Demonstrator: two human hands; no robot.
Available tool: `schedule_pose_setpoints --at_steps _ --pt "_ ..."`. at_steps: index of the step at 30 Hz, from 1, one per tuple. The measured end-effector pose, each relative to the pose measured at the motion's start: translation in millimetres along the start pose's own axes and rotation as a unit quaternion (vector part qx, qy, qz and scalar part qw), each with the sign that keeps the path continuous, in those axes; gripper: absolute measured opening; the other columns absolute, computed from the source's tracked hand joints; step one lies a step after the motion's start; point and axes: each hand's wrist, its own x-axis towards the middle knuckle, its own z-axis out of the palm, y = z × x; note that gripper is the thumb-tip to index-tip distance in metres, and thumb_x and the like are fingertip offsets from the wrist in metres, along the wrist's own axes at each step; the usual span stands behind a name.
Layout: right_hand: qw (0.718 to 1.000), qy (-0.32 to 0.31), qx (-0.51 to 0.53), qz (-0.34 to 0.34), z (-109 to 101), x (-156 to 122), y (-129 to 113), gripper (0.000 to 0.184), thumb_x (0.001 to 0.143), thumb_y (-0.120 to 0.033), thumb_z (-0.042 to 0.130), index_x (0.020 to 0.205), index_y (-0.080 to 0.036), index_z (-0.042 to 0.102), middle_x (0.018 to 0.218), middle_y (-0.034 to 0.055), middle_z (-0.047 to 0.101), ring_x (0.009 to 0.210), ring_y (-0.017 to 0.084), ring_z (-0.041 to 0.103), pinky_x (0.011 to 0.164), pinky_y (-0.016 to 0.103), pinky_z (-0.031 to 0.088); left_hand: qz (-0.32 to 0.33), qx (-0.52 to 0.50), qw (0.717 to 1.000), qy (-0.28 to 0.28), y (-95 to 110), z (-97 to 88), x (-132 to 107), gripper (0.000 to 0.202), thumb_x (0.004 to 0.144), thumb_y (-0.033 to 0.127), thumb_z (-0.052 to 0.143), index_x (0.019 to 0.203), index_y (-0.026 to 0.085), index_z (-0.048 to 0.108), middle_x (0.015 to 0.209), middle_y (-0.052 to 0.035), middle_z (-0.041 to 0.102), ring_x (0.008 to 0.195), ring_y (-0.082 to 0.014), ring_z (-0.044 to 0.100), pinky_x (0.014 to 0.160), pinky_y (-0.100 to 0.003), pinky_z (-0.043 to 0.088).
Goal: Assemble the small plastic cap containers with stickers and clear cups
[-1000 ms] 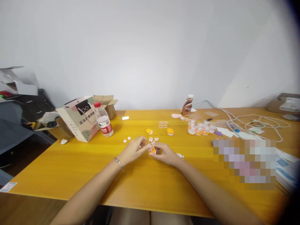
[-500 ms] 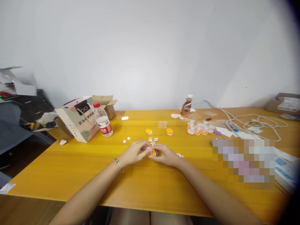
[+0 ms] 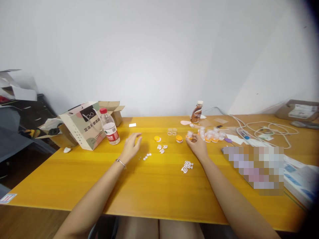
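My right hand (image 3: pixel 198 146) is closed on a small orange-based piece with a clear top (image 3: pixel 189 133), beside a cluster of similar clear-topped orange pieces (image 3: pixel 211 135). Apart from the right hand, my left hand (image 3: pixel 131 145) hovers low over the table, fingers parted and nothing visible in them. Small white discs (image 3: pixel 147 156) lie just right of its wrist. Between the hands are a yellow-orange round piece (image 3: pixel 157 138), an orange round piece (image 3: pixel 179 138), clear rings (image 3: pixel 171 132) and white spoked-wheel pieces (image 3: pixel 161 148). More white wheel pieces (image 3: pixel 186 166) lie nearer me.
A red-capped water bottle (image 3: pixel 109 129), paper bag (image 3: pixel 84 127) and cardboard box (image 3: pixel 116 113) stand left on the table (image 3: pixel 149 192). At the back right are a brown drink bottle (image 3: pixel 196 113) and white cables (image 3: pixel 264 124). A blurred-out flat object lies at right.
My hands were together at the middle around an orange piece. They have separated: the left moved left and opened, the right carried the piece forward and right to the cluster.
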Motion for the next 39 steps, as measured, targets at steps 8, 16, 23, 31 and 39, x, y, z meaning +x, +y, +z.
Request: schedule_pose_setpoints --at_steps 8,16,23,31,39 --pt "0.982 0.026 -0.188 -0.007 3.5 12.1 36.4 0.033 0.063 -0.041 0.054 0.083 -0.014 0.056 0.071 0.0065 0.058 0.068 0.020 0.053 0.062 0.029 0.039 -0.048 0.115 0.983 -0.135 -47.9 -2.1 4.6 0.021 0.079 0.034 0.046 0.082 0.017 0.059 0.085 -0.0059 0.061 0.080 -0.0192 0.056 0.074 -0.030 0.042" --pt "0.979 0.010 -0.186 0.089 -1.5 14.2 32.7 0.034 0.066 -0.037 0.054 0.091 -0.016 0.047 0.066 0.0020 0.054 0.061 0.018 0.052 0.056 0.027 0.036 -0.028 0.140 0.977 -0.156 -40.6 10.5 2.7 0.013 0.076 0.016 0.047 0.072 0.016 0.060 0.080 -0.0063 0.060 0.078 -0.0187 0.055 0.073 -0.030 0.038" --pt "0.979 0.034 -0.160 0.124 -3.1 15.7 32.3 0.042 0.066 -0.039 0.056 0.096 -0.017 0.036 0.060 -0.0022 0.048 0.057 0.017 0.050 0.054 0.027 0.035 0.094 0.014 0.977 -0.192 25.0 19.6 -14.0 0.017 0.082 0.030 0.046 0.080 0.019 0.059 0.084 -0.0026 0.061 0.081 -0.0135 0.054 0.076 -0.025 0.036" --pt "0.983 0.031 -0.143 0.109 -3.8 15.3 32.9 0.021 0.067 -0.032 0.052 0.077 -0.019 0.040 0.059 -0.0029 0.045 0.054 0.014 0.044 0.052 0.025 0.031 0.134 -0.025 0.953 -0.270 63.9 47.8 -41.7 0.019 0.082 0.035 0.046 0.083 0.020 0.058 0.084 -0.0004 0.062 0.080 -0.0130 0.054 0.076 -0.027 0.034" --pt "0.989 0.052 -0.116 0.073 -5.1 12.0 18.4 0.020 0.071 -0.034 0.045 0.062 -0.022 0.032 0.055 -0.0029 0.042 0.051 0.013 0.039 0.050 0.025 0.029 0.038 -0.010 0.989 -0.143 18.4 31.0 -15.0 0.022 0.084 0.030 0.040 0.089 0.019 0.058 0.086 -0.0040 0.061 0.084 -0.0161 0.054 0.080 -0.029 0.038"
